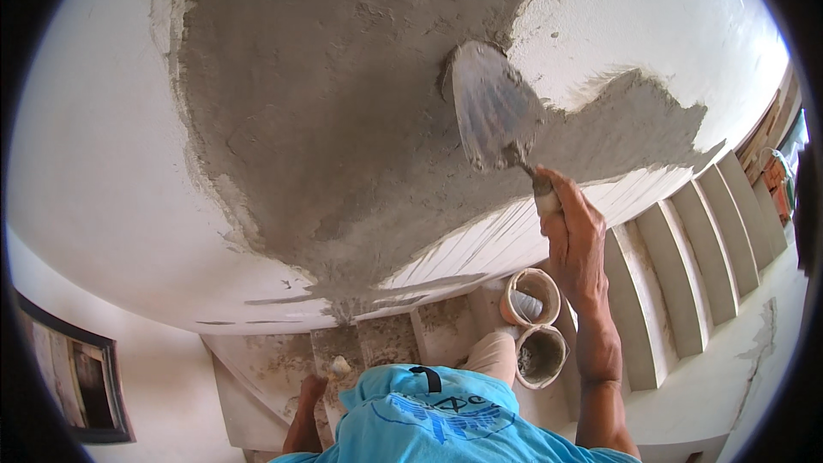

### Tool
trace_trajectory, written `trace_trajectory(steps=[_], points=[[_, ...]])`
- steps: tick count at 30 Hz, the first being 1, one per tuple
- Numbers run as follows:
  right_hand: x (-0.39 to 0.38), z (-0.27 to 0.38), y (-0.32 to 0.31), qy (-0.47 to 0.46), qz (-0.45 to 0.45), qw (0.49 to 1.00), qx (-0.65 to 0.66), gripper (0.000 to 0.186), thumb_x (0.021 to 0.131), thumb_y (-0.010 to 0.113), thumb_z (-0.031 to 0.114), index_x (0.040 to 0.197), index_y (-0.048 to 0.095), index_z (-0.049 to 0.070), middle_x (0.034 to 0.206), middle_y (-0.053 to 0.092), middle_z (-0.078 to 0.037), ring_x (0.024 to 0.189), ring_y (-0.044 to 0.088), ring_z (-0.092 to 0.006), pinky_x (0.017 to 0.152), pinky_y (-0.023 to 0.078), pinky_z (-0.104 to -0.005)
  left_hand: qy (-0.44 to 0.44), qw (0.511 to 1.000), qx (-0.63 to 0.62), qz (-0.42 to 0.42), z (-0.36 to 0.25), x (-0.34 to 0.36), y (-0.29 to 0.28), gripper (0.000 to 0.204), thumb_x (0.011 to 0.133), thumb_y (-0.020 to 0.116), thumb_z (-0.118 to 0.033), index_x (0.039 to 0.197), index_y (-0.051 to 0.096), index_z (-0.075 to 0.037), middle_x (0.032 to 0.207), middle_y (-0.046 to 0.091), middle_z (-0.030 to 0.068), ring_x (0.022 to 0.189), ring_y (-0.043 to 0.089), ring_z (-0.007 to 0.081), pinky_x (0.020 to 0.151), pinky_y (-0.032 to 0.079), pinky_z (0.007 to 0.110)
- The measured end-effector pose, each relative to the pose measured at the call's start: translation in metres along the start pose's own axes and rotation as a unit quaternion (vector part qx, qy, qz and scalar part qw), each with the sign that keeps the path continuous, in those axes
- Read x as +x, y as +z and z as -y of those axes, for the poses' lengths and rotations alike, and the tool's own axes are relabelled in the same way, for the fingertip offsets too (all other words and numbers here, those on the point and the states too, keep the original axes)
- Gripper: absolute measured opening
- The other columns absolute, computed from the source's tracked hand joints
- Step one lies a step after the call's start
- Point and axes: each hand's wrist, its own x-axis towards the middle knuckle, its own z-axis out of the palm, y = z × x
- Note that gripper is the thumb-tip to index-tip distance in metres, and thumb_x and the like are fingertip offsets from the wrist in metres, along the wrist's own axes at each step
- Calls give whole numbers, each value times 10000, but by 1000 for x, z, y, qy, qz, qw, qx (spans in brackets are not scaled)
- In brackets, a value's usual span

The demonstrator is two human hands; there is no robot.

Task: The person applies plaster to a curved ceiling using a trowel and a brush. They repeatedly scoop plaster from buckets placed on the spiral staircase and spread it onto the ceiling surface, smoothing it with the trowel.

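Observation:
My right hand is wrapped round the handle of a pointed trowel. The trowel's broad metal blade is smeared with grey mortar and lies against the wall, at the right part of a wide patch of grey mortar. White wall shows around the patch, with thin grey streaks along its lower edge. Low at my left side is my left hand, small in view, its fingers too hidden to make out. A small pale lump lies near it on the mortar-spattered steps.
Two buckets stand by my leg: one holds something whitish, the nearer one grey mortar. Stair steps rise to the right; spattered steps lie below the wall. A dark-framed opening is at the lower left.

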Motion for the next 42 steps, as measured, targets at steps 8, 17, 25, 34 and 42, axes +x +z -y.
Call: trace_trajectory(steps=[8,17,25,34,42], points=[[-14,0,11,19,91,996,-4,421,858,559,-35,1274,590,17,1058,680,-206,888,697,-391,763,550,-449,-166,976,-140,-31,-36,-24,-21,438,873,657,-339,802,682,93,768,685,280,754,711,412,712,566,494],[3,-1,-11,37,-1,999,11,374,875,538,-30,1242,610,-18,940,663,-200,750,652,-272,703,527,-381,-74,996,-45,2,-23,-19,-11,378,962,520,-271,813,696,29,774,703,199,665,717,299,627,578,442],[-9,-7,-10,52,84,995,1,373,872,550,-16,1239,614,9,1062,686,-213,952,697,-388,793,545,-422,-75,996,-38,-18,4,-1,1,420,852,669,-365,822,713,52,780,697,254,693,708,406,679,579,459],[9,-2,-20,39,13,999,15,394,866,528,-19,1251,610,2,1043,693,-197,811,687,-305,745,536,-372,-117,984,-134,-2,-33,-20,-26,433,886,636,-350,767,684,64,725,689,239,662,714,375,652,589,461],[-4,0,-7,-3,137,991,-9,363,882,546,-12,1236,618,32,1065,695,-195,906,703,-394,754,562,-442,-15,999,33,-37,10,-1,1,414,882,660,-339,821,699,68,761,702,241,654,719,357,634,593,452]])
